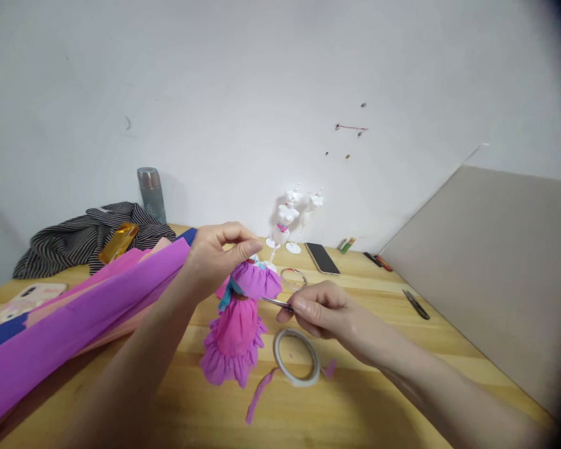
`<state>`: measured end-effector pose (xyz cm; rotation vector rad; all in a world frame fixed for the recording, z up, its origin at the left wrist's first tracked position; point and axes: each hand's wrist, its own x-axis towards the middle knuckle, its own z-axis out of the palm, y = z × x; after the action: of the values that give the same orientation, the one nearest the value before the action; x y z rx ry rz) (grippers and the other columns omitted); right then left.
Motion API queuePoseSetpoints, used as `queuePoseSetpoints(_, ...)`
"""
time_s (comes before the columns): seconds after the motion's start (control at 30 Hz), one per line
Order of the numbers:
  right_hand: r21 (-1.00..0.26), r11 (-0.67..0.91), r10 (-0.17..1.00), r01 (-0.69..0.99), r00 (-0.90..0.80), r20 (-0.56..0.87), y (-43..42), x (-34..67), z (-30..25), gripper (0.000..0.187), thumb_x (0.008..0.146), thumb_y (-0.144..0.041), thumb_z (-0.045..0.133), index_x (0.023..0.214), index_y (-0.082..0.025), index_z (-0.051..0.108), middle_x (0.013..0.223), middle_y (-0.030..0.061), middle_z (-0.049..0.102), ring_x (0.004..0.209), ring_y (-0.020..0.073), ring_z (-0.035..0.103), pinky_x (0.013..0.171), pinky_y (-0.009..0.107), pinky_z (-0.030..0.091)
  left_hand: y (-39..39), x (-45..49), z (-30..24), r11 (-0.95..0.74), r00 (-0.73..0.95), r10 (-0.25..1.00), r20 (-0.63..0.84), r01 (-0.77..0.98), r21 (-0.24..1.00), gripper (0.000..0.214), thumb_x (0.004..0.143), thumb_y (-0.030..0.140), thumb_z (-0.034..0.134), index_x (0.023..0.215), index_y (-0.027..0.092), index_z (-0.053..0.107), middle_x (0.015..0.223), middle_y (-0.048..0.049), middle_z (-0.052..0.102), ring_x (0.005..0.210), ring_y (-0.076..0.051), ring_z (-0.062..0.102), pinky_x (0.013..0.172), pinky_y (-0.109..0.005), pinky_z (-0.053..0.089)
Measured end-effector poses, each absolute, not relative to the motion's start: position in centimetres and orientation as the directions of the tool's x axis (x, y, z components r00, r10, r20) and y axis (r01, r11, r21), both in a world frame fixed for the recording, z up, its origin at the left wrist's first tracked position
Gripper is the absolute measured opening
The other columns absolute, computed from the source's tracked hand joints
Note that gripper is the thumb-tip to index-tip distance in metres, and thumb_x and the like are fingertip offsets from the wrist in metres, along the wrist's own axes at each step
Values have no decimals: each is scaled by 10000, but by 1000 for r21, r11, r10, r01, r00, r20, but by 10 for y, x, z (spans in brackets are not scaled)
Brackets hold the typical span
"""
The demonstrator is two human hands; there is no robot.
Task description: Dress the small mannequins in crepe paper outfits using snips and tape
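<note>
My left hand [227, 246] pinches the top of a small doll dress form at its neck. The form wears a crepe paper dress [237, 330] in pink and purple, with a ruffled hem, a purple shoulder ruffle [257, 280] and a blue piece at the side. In my right hand [320, 308] is a pair of slim metal tweezers [277, 303], their tip touching or just under the edge of that ruffle. Below lies a roll of white tape [297, 357], with a purple paper strip [260, 394] beside it.
Purple crepe paper [98, 315] and other sheets lie at left, near a striped cloth [75, 234], a yellow tape roll [119, 242] and a flask [151, 194]. White dress forms [287, 215], a phone [322, 258], a bracelet-like ring [293, 278] and a black-handled tool [416, 304] stand or lie beyond.
</note>
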<state>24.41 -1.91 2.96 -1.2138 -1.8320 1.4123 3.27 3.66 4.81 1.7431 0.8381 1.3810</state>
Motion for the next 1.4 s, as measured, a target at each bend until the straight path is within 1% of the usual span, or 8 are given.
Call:
queuePoseSetpoints(0.2, -949, 62, 850, 310, -514, -112, -18, 242, 36, 614, 815, -701, 535, 500, -186, 421, 471, -60, 295, 462, 71, 221, 460, 276, 119, 37, 33, 47, -528, 210, 836, 507, 56, 848, 136, 739, 236, 689, 646, 139, 703, 609, -5, 657, 597, -105, 572, 591, -220, 452)
queuePoseSetpoints(0.4, -969, 1, 861, 247, -493, -125, -18, 246, 25, 613, 787, -715, 556, 510, -180, 444, 496, -43, 367, 457, 65, 236, 462, 275, 122, 37, 32, 46, -523, 212, 839, 501, 61, 850, 149, 752, 231, 673, 640, 135, 694, 600, -8, 651, 588, -105, 574, 591, -224, 453)
queuePoseSetpoints(0.7, -978, 41, 848, 205, -524, -74, -17, 248, 18, 585, 827, -667, 552, 518, -190, 411, 489, -68, 289, 473, 73, 217, 490, 292, 128, 37, 33, 47, -533, 217, 832, 511, 59, 844, 147, 754, 229, 676, 638, 141, 696, 596, -11, 649, 583, -110, 574, 581, -228, 456)
queuePoseSetpoints(0.83, -977, 15, 839, 213, -534, -103, -20, 254, 13, 571, 808, -649, 592, 532, -174, 435, 523, -50, 370, 469, 58, 231, 474, 276, 127, 39, 32, 44, -522, 209, 839, 503, 46, 852, 153, 762, 245, 683, 654, 137, 699, 622, -11, 660, 600, -106, 567, 592, -224, 448)
queuePoseSetpoints(0.97, -997, -24, 866, 78, -496, -60, -28, 256, 5, 532, 791, -628, 630, 581, -155, 508, 488, -77, 312, 441, 49, 193, 451, 261, 104, 39, 33, 43, -516, 212, 842, 495, 51, 855, 158, 765, 250, 679, 664, 131, 701, 646, -18, 669, 619, -108, 561, 606, -229, 439)
queuePoseSetpoints(1.07, -998, -64, 869, -13, -492, -49, -32, 254, -4, 506, 787, -617, 644, 690, -121, 615, 453, -97, 276, 412, 47, 173, 428, 253, 100, 36, 33, 45, -507, 214, 850, 482, 78, 858, 164, 757, 253, 673, 658, 126, 705, 650, -28, 673, 618, -112, 547, 593, -234, 425)
queuePoseSetpoints(1.2, -996, -80, 860, -42, -508, -47, -31, 250, -16, 515, 801, -594, 642, 850, -84, 700, 454, -100, 288, 402, 46, 164, 423, 250, 78, 34, 34, 47, -501, 213, 853, 476, 78, 862, 170, 749, 268, 671, 661, 127, 706, 649, -38, 674, 609, -117, 532, 573, -242, 413)
queuePoseSetpoints(1.4, -995, -42, 867, -94, -499, 10, -28, 238, -14, 516, 798, -595, 646, 820, -82, 698, 465, -95, 293, 419, 46, 159, 444, 257, 78, 35, 35, 46, -524, 205, 839, 504, 56, 850, 170, 738, 270, 673, 636, 135, 692, 627, -28, 658, 583, -116, 532, 563, -244, 414)
